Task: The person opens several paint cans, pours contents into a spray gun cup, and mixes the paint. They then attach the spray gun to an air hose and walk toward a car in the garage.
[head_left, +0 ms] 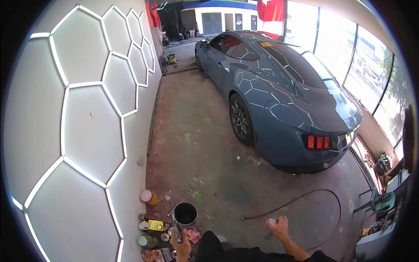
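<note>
Low in the picture, my left hand is closed around a slim dark-and-silver tool held upright; its exact kind does not show clearly. Just beyond it a black bucket stands on the floor, overlapped by the tool's top. My right hand, farther right, is closed with a small pale thing at its fingertips, too small to name. A pink crumpled cloth lies beside my left hand. On the floor past my right hand runs a dark red hose, its loose end left of that hand.
Ahead stands a blue-grey car, its rear toward me. Cans and bottles, among them a yellow container and an orange can, line the floor by the wall of lit hexagons. A green chair is at right.
</note>
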